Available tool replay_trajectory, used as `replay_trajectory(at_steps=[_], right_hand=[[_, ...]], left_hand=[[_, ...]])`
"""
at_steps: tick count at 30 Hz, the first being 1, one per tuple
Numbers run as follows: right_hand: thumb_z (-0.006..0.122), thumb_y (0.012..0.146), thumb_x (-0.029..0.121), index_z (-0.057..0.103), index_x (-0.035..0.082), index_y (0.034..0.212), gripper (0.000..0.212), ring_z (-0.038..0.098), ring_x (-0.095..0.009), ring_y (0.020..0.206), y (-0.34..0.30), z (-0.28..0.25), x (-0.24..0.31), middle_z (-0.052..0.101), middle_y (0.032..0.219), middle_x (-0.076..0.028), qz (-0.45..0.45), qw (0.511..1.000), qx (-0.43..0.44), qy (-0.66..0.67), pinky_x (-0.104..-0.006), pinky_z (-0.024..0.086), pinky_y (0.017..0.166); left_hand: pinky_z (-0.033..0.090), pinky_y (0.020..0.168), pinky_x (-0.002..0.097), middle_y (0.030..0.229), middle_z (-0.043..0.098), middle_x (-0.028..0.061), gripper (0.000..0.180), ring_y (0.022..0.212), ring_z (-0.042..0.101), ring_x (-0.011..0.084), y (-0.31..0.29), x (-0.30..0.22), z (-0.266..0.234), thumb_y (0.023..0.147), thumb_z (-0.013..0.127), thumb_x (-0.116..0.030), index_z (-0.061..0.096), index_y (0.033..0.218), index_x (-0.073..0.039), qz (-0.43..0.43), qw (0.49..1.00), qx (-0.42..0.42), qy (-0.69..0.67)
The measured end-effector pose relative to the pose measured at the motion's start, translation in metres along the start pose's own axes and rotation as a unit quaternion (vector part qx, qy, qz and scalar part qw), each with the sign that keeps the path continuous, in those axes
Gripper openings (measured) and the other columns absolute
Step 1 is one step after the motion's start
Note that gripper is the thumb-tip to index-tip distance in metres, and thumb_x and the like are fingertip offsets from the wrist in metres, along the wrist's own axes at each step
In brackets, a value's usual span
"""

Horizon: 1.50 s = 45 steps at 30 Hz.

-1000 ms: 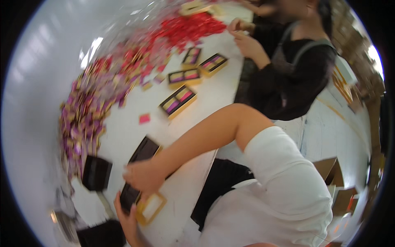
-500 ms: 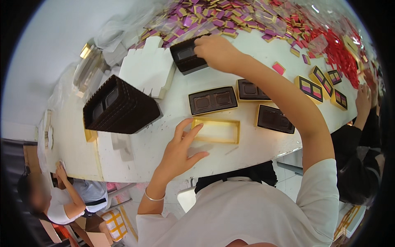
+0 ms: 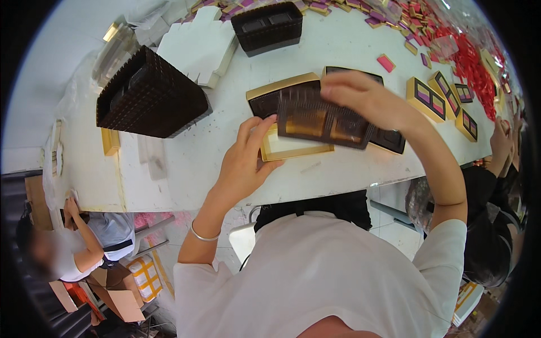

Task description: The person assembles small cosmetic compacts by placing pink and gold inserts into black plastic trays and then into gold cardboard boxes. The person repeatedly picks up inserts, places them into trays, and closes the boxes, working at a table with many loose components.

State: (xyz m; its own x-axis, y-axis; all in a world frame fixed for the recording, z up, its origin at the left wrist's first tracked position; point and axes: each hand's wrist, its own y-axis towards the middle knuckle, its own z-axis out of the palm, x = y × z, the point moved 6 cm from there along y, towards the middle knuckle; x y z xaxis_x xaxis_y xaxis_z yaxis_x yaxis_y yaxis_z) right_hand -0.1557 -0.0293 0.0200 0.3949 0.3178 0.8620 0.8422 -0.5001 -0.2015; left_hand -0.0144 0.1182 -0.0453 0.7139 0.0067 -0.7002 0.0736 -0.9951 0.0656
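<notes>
My right hand [image 3: 375,101] grips a dark brown two-compartment plastic tray [image 3: 326,132], slightly smeared by motion and tilted over an open gold box [image 3: 298,154]. At the left end of that box my left hand [image 3: 242,155] has its thumb and fingers closed round the edge. The tray hides the box's far right part. Around it lie three gold boxes with dark trays inside: one behind to the left [image 3: 282,84], one behind to the right [image 3: 355,70], and one at the right [image 3: 391,142], partly covered by my right hand and the held tray.
A tall stack of dark trays [image 3: 163,101] stands at the left, a shorter stack [image 3: 267,28] at the back. Flat white card pieces [image 3: 194,45] lie between them. Finished-looking boxes [image 3: 425,98] and red ribbon [image 3: 473,79] are at the right, near another person's hand [image 3: 500,141].
My right hand has come back from the shorter stack with a tray, now over the open box. My left hand has closed on that box's left end. The whole view has shifted.
</notes>
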Motion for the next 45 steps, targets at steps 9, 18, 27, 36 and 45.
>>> replay_trajectory(at_steps=[9,18,27,36,45], right_hand=[[0.064,0.082,0.021,0.057,0.003,0.096,0.024,0.056,-0.028,0.076,0.007,0.047,0.004,0.057,0.09,-0.012,-0.156,0.956,-0.077,-0.235,-0.035,0.045,0.069],[0.071,0.071,0.022,0.057,0.009,0.111,0.045,0.053,-0.028,0.097,-0.044,0.044,0.0,0.051,0.106,-0.012,-0.335,0.885,-0.032,-0.321,-0.038,0.043,0.08],[0.072,0.07,0.019,0.053,0.006,0.121,0.056,0.048,-0.03,0.107,-0.037,0.07,-0.013,0.048,0.121,-0.016,-0.261,0.883,0.021,-0.388,-0.0385,0.043,0.088],[0.064,0.07,0.011,0.061,0.004,0.092,0.023,0.052,-0.025,0.101,-0.066,0.048,-0.007,0.051,0.107,-0.013,-0.388,0.801,-0.02,-0.455,-0.0317,0.049,0.077],[0.061,0.071,0.02,0.066,0.004,0.072,0.017,0.052,-0.022,0.099,-0.054,0.064,-0.016,0.056,0.096,-0.007,-0.432,0.755,0.038,-0.492,-0.0331,0.043,0.091]], left_hand=[[0.049,0.075,0.0316,0.122,0.043,0.0116,0.075,0.093,0.056,0.0268,0.007,-0.016,-0.006,0.071,0.074,-0.017,0.038,0.136,-0.011,0.016,0.998,0.053,0.042],[0.048,0.073,0.0294,0.12,0.045,0.0118,0.076,0.093,0.055,0.025,0.017,-0.012,-0.007,0.068,0.077,-0.012,0.04,0.134,-0.009,0.036,0.997,0.073,-0.016],[0.048,0.068,0.0285,0.114,0.045,0.0095,0.073,0.087,0.053,0.0222,0.014,-0.018,0.006,0.064,0.078,-0.005,0.046,0.13,-0.01,0.013,0.996,0.075,-0.047],[0.053,0.066,0.0288,0.114,0.043,0.007,0.067,0.078,0.053,0.0199,0.018,-0.02,0.003,0.065,0.075,-0.001,0.051,0.126,-0.01,0.033,0.996,0.077,-0.03],[0.048,0.069,0.0254,0.114,0.044,0.0097,0.072,0.099,0.05,0.0207,0.02,-0.008,0.002,0.058,0.081,-0.005,0.054,0.125,-0.008,0.03,0.995,0.089,-0.04]])
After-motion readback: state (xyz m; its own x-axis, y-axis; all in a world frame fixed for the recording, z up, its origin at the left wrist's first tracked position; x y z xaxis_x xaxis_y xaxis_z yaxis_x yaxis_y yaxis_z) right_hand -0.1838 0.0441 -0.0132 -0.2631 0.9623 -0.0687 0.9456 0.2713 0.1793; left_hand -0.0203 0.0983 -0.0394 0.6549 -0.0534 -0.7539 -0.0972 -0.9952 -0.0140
